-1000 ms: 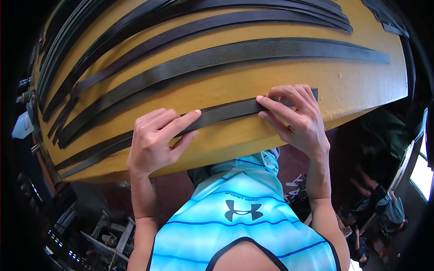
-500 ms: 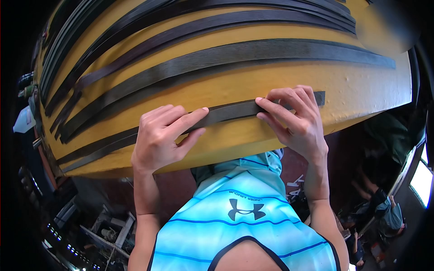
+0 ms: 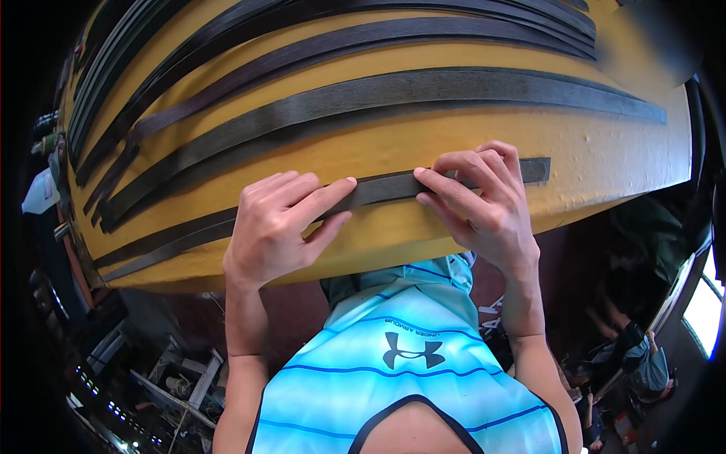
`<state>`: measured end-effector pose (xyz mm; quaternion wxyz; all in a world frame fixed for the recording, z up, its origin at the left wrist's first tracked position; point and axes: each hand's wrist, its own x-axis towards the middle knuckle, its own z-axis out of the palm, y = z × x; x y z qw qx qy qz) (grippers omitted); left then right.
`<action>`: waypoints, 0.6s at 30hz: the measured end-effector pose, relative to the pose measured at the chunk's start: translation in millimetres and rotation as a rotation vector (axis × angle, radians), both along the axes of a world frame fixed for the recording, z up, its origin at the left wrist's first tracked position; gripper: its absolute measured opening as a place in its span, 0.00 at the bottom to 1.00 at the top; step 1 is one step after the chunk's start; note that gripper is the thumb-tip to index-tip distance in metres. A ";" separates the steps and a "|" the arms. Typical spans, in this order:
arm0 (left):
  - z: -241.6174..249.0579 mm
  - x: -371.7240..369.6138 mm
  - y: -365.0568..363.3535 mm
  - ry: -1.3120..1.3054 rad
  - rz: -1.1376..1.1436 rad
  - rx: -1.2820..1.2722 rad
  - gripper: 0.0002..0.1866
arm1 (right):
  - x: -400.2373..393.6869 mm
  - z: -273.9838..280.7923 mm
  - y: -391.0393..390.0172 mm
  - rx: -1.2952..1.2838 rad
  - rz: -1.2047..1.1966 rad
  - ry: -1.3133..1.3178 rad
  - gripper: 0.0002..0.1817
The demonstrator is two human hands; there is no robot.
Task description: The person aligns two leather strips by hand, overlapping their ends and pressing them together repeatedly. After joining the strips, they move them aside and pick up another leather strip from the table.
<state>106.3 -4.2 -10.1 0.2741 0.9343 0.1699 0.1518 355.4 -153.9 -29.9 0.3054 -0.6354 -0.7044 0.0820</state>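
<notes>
A narrow dark strip lies along the near side of the yellow tabletop, with a second strip layered against it toward the left. My left hand pinches it between thumb and forefinger left of the middle. Farther right, my right hand pinches the same strip, its other fingers curled above. The strip's squared right end sticks out past my right hand. Just beyond lies a wider dark strip, not touched by either hand.
Several more dark strips lie in rows across the far part of the table. White scraps are on the floor below. A wooden frame stands at lower left. Another person is at the far right, near a bright window.
My right hand has slid a little left along the strip, closer to my left hand. My left hand has shifted slightly right. Both keep their pinch.
</notes>
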 end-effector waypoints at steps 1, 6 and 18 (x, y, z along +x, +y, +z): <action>-0.1 0.3 -0.2 0.000 0.003 0.000 0.24 | -1.4 -0.1 0.8 0.008 0.003 -0.002 0.15; -0.7 0.8 -0.2 0.010 0.007 0.012 0.24 | -6.3 -2.9 2.3 0.012 0.001 0.004 0.14; -2.0 2.0 -0.9 0.008 0.014 0.020 0.23 | -20.8 -3.5 8.0 0.011 -0.031 0.014 0.14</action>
